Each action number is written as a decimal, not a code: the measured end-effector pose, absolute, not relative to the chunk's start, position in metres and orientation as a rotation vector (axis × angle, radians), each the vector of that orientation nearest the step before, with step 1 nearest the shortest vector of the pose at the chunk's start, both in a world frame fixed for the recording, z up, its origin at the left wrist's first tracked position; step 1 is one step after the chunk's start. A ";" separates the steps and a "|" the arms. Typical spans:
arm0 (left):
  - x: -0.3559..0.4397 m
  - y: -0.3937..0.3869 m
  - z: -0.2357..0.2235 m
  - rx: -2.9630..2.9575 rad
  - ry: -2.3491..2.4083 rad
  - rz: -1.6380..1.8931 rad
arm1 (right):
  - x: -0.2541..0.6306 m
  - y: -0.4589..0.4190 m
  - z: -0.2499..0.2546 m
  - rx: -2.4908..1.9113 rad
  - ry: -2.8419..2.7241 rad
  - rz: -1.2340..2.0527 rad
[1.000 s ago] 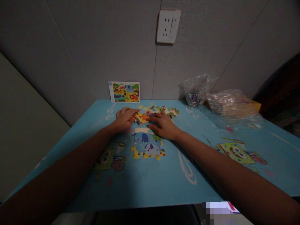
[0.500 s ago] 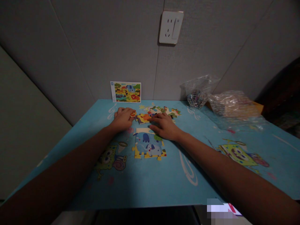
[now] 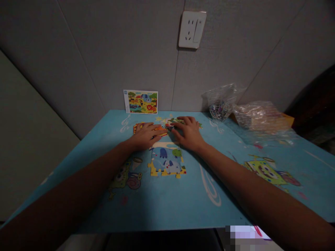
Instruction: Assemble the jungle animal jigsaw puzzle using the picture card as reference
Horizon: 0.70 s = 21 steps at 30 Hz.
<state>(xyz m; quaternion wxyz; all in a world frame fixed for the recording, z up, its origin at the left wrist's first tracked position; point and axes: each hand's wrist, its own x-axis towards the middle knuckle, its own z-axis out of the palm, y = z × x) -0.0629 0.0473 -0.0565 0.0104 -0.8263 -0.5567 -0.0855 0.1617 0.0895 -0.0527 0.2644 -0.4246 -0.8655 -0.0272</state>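
Observation:
A joined patch of jigsaw pieces with blue elephants lies on the blue cartoon-printed table. Beyond it is a loose heap of colourful puzzle pieces. My left hand lies flat on orange pieces at the heap's left side, fingers stretched toward the right. My right hand rests palm down on the green pieces at the heap's right side, fingers spread. The two hands nearly touch at their fingertips over the heap. Neither hand grips a piece.
A small reference picture leans against the grey wall at the table's back edge. A wall socket is above. Two crumpled clear plastic bags lie at the back right. The table's front edge is near me.
My left hand slid right onto the orange pieces. My right hand moved farther from me, onto the green pieces at the back of the heap. The heap shifted slightly.

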 end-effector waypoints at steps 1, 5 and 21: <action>-0.064 0.049 -0.057 -2.582 -1.746 -0.272 | 0.162 0.091 -0.053 -1.204 -2.322 -0.117; -0.065 0.050 -0.058 -2.558 -1.762 -0.329 | 0.161 0.094 -0.054 -1.303 -2.428 -0.167; -0.072 0.053 -0.060 -2.401 -1.929 -0.389 | 0.162 0.103 -0.060 -1.213 -2.383 -0.056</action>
